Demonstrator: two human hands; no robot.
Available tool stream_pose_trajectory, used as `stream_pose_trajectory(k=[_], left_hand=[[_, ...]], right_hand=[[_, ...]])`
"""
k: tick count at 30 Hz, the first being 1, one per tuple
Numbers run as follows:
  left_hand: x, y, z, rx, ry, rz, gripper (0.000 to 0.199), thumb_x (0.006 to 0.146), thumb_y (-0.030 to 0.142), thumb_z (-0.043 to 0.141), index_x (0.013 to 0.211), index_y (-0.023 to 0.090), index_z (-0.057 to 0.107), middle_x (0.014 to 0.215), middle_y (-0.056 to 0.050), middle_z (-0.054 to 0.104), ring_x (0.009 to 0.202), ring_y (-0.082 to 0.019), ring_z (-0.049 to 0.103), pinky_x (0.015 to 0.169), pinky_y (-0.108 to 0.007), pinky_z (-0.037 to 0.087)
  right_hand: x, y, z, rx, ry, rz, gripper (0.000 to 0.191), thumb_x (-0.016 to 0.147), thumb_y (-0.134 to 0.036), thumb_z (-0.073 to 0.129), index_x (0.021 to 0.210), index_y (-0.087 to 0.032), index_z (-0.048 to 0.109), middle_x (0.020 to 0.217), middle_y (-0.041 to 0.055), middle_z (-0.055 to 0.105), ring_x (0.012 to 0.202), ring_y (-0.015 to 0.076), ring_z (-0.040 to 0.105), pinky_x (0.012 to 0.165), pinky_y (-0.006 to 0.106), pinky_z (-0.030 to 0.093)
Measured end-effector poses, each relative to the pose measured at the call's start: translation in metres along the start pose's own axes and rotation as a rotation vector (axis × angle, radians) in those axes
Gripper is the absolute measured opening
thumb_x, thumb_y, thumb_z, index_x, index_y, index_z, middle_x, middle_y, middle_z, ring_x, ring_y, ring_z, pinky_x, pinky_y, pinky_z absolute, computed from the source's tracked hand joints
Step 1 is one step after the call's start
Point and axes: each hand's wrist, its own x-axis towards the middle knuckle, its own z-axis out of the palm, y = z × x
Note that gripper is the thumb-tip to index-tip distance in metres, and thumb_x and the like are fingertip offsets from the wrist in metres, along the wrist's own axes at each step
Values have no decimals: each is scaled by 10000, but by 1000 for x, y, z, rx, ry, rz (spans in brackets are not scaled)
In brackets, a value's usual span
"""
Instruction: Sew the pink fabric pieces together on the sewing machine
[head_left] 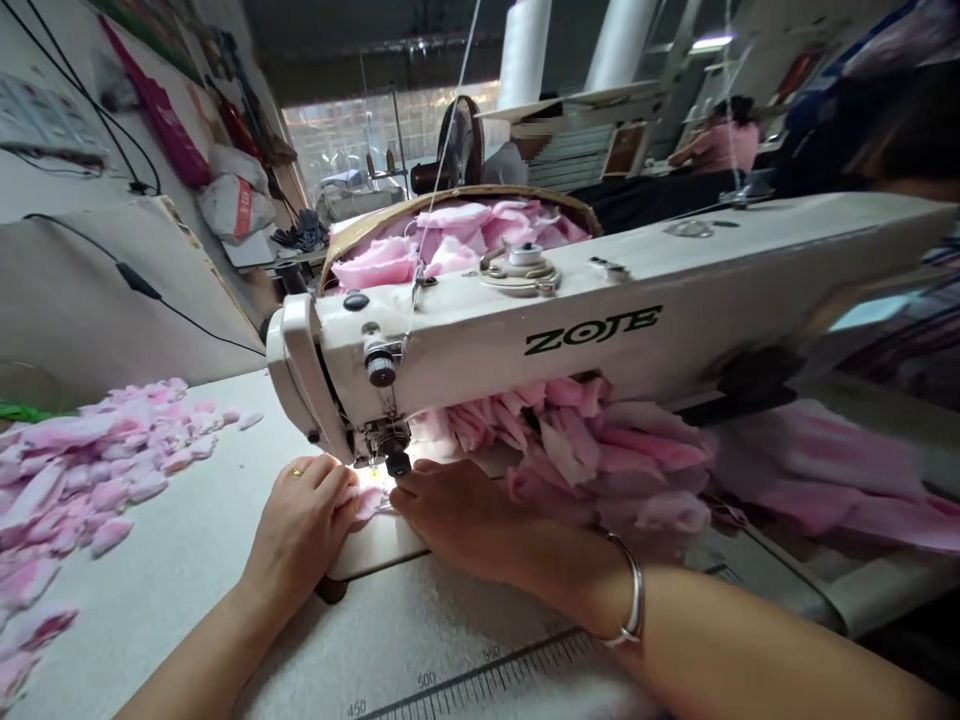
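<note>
A white sewing machine (465, 320) stands across the table with its lamp lit at the needle. Just left of the needle, my left hand (307, 500) is closed on the edge of a small pink fabric piece (367, 503). My right hand (442, 510) lies close to the needle on the other side, fingers bent down by the same piece; its fingertips are partly hidden, and I cannot make out what they grip. Behind my right hand, under the machine arm, bunches a heap of pink fabric (600, 450).
Many small pink fabric pieces (112, 470) lie on the left of the table. Behind the machine stands a box of pink fabric (465, 235), with thread cones (525, 55) above. A printed ruler (480, 680) runs along the front. A person (724, 140) sits far back right.
</note>
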Motion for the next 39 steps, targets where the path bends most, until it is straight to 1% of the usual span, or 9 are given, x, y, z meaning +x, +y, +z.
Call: stream_pose_trajectory(k=[6,9,14,17,22,25,29,34,39], left_hand=[[0,3,-5,-36,28,114,148,931,175,456,924,211,599,794,-10,541,759,-170,486,802,-366,393],[0,3,-4,-66,33,126,173,930,149,454,960,221,608,791,-5,552,772,-164,488,838,-374,386],[1,4,-4,-75,43,136,156,934,161,446,939,206,595,779,0,566,759,-159,491,862,-383,384],[2,6,-4,-76,50,124,146,932,167,448,919,207,588,765,5,567,755,-158,495,871,-387,383],[2,8,-4,-84,21,119,151,935,183,448,942,218,595,772,7,569,763,-163,499,872,-393,385],[1,10,-5,-56,12,115,170,936,187,448,992,227,604,855,-9,589,802,-175,515,871,-401,391],[-1,15,-9,-23,-40,113,180,938,200,456,1050,219,596,964,-21,612,885,-198,535,901,-427,387],[-4,18,-15,-38,-128,110,222,920,183,482,1124,209,567,1021,-30,627,946,-225,544,913,-456,399],[-6,22,-15,41,-194,116,339,878,131,496,1211,189,516,1099,-59,607,993,-261,536,948,-486,395]], right_hand=[[-7,4,-13,85,-74,307,118,835,-122,517,885,-180,606,880,69,634,731,175,582,587,291,401],[-4,3,-12,66,-73,366,126,825,-123,515,883,-193,602,883,65,635,714,186,586,571,301,405],[3,0,-3,27,40,249,174,748,-30,518,795,-181,591,769,51,613,648,186,562,517,307,388],[4,2,0,12,109,170,246,727,7,497,859,-173,601,726,53,600,653,191,557,500,301,376],[3,5,0,18,79,75,220,745,-5,506,854,-170,603,755,55,604,680,195,559,457,299,336],[3,5,3,15,96,46,197,756,-9,522,823,-175,603,753,47,599,708,194,560,435,297,298],[2,5,10,-19,141,76,193,749,-12,539,796,-191,591,723,39,577,656,182,542,423,294,256],[1,5,8,-32,105,120,199,740,-9,533,770,-201,573,696,33,568,610,170,527,417,285,234],[2,4,3,-65,72,106,221,737,2,512,784,-201,584,697,48,572,655,196,543,442,289,303]])
